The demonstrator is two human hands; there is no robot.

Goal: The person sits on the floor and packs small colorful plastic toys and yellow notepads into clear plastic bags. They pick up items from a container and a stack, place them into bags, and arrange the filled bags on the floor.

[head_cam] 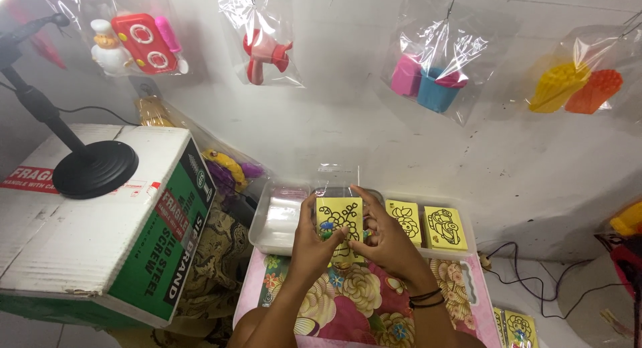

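Flanking cardboard box (100, 221), hanging toy bags (438, 60)

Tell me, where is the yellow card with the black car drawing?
The yellow car card stands at the right end of the clear plastic tray, beside a yellow flower card, right of the right hand.

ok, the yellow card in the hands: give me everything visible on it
The yellow card is a small, thin rectangle, bright yellow with a black line drawing that looks like flowers or round shapes, with small coloured bits near its lower edge. It looks like paper or card. It is held upright, facing the camera, above the clear tray. The left hand grips its left edge and the right hand its right edge, fingers overlapping the bottom part.
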